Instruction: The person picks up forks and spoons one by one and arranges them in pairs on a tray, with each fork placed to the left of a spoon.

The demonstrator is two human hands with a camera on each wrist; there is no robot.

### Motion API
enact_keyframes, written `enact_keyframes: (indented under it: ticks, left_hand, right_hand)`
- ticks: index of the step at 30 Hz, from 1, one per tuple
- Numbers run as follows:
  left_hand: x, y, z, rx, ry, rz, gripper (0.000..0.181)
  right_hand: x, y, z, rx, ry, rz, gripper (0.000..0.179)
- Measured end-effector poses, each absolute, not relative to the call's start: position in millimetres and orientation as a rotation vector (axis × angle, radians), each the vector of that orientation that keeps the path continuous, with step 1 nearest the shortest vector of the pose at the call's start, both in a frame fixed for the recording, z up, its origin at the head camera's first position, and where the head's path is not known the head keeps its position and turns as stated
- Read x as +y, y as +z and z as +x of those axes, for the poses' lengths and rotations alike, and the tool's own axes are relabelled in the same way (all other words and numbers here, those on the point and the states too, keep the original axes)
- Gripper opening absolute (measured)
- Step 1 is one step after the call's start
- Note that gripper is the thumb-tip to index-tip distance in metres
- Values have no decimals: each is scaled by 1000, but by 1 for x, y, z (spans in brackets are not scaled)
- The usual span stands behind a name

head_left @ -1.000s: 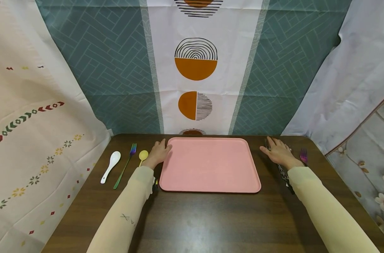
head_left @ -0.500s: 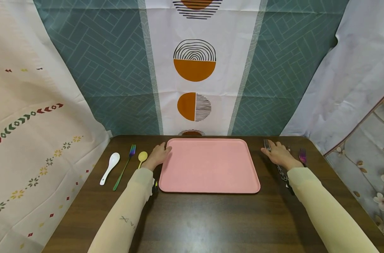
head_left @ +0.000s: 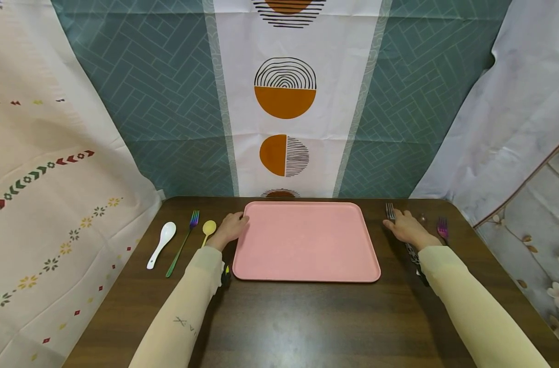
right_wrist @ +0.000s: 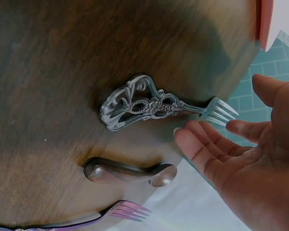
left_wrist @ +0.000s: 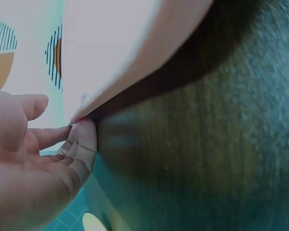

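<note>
My left hand point(head_left: 230, 227) is at the left edge of a pink tray point(head_left: 307, 245). In the left wrist view its bent fingers point(left_wrist: 84, 139) touch the tray's edge by the table, while the thumb stays apart. My right hand point(head_left: 409, 230) hovers over or rests beside a silver fork point(right_wrist: 156, 103) with an ornate openwork handle; its fingers are loosely bent and hold nothing. Close to that hand lie a small metallic spoon point(right_wrist: 164, 176) and a purple fork point(right_wrist: 127, 211). In the head view the right hand and sleeve hide parts of the silver fork and the spoon.
Left of the tray lie a yellow spoon point(head_left: 209, 228), a rainbow-coloured fork point(head_left: 194, 221) with a green handle, and a white spoon point(head_left: 167, 232). The dark wooden table point(head_left: 288, 322) is bounded by patterned cloth point(head_left: 169, 102) at its back and sides.
The fingers of both hands have drawn back slightly toward the body and bent a little more. More of the silver fork and small spoon shows. The tray and cutlery appear unmoved.
</note>
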State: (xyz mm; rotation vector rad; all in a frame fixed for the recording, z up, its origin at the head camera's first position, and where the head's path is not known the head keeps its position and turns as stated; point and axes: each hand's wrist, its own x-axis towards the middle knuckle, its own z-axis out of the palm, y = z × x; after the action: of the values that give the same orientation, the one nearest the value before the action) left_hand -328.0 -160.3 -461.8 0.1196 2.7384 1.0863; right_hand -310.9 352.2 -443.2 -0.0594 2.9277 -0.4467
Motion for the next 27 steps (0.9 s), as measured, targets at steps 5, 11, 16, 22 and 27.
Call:
enact_keyframes:
  ticks: [5,11,16,22,27]
  left_hand:
    - [-161,-464,-328,2716,1138,110,59]
    - [-164,-467,-330,2725,1172,137,55]
    - [-168,-466,-330,2744,1172,163,52]
    - [-170,-467,-330,2718,1194,155,50]
    - [-169,-467,-330,2686,1221,149,50]
  right_hand:
    - [353,-443,-309,2922,-431,-54,72]
    - [352,-443,-305,2912,-436,-52,70]
    - [352,-445,-304,2937,-437,-85,65]
    - [351,-446,-304,2952,-417,-94,61]
    - [353,-448,-304,2984,-383,-113,57]
